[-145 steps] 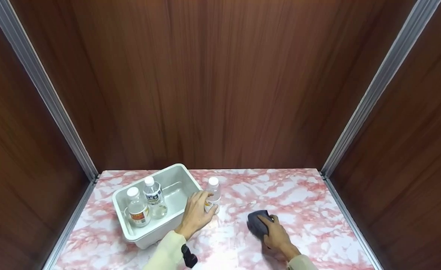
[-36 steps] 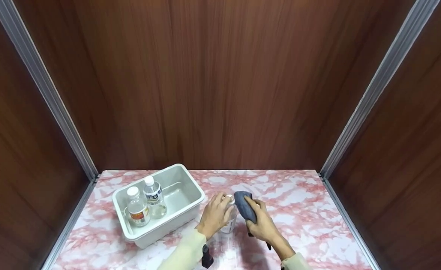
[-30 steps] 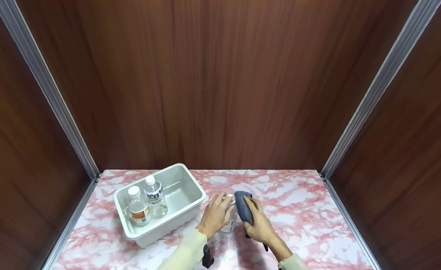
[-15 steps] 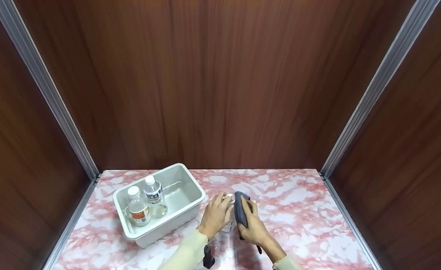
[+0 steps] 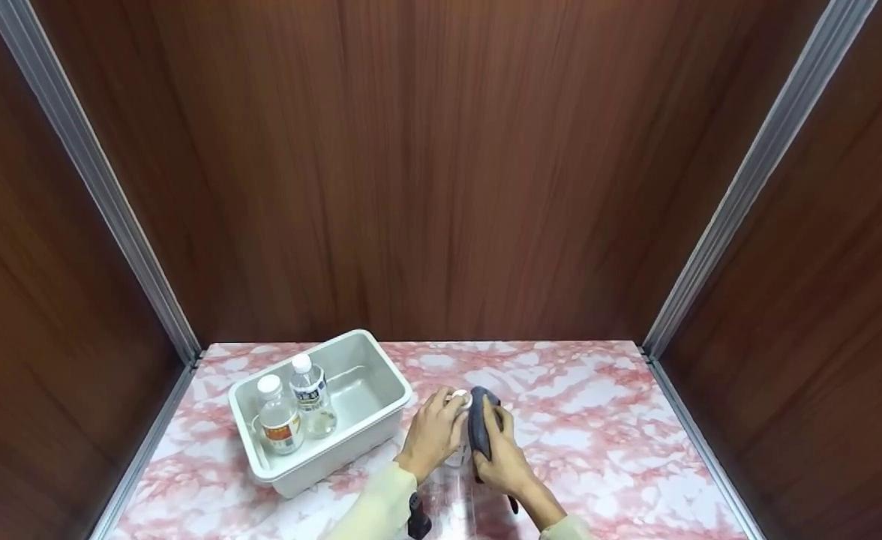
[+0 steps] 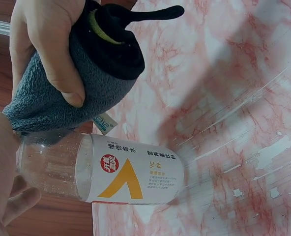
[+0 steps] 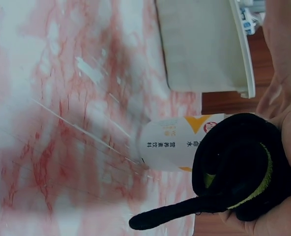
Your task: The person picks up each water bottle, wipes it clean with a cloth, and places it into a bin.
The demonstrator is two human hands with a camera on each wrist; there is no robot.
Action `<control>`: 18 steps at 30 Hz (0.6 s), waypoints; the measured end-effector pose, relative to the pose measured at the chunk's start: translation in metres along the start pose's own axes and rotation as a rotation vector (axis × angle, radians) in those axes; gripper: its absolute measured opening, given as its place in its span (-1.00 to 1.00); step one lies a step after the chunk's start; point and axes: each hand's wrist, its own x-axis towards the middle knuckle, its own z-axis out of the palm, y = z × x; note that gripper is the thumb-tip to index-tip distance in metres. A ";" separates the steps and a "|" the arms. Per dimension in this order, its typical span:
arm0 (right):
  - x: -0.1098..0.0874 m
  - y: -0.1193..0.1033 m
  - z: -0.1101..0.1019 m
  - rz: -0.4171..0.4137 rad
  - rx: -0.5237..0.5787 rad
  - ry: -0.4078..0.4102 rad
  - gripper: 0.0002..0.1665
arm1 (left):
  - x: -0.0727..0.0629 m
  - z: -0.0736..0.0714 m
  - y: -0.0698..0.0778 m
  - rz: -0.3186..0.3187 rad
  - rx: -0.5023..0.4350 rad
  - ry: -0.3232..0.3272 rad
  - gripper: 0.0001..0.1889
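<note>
My left hand (image 5: 429,433) grips a clear plastic drink bottle around its upper part, just below the white cap (image 5: 461,397). The bottle (image 6: 130,169) stands upright on the table, and its white label with an orange V-shaped mark shows in the left wrist view. In my right hand (image 5: 507,459) is a bunched blue-grey terry cloth (image 6: 72,91) with black edging and a black strap. The cloth presses against the upper side of the bottle. From the right wrist, the cloth's black end (image 7: 244,167) hides part of the bottle.
A pale grey bin (image 5: 362,397) sits to the left, holding a bottle with a red and yellow label (image 5: 281,431) and a bottle with a blue and white label (image 5: 310,394). Brown wood-look panels (image 5: 441,187) enclose the red-and-white marbled table (image 5: 606,435).
Since the earliest frame, the bottle has moved right, away from the bin, and the cloth has been lifted to it. Over the last second, my right hand shifts slightly left with the cloth.
</note>
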 end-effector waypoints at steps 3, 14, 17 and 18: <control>-0.002 0.001 0.003 0.011 -0.006 -0.003 0.13 | -0.001 0.001 0.001 0.008 -0.007 0.012 -0.80; -0.002 0.001 0.006 0.025 -0.005 -0.007 0.12 | -0.002 0.000 0.002 -0.005 -0.037 0.023 -0.78; 0.000 0.000 0.005 0.024 -0.012 -0.004 0.11 | -0.001 -0.001 0.002 -0.018 -0.041 0.014 -0.79; 0.000 0.000 0.005 0.022 -0.013 -0.004 0.11 | -0.001 -0.001 0.002 -0.023 -0.041 0.011 -0.79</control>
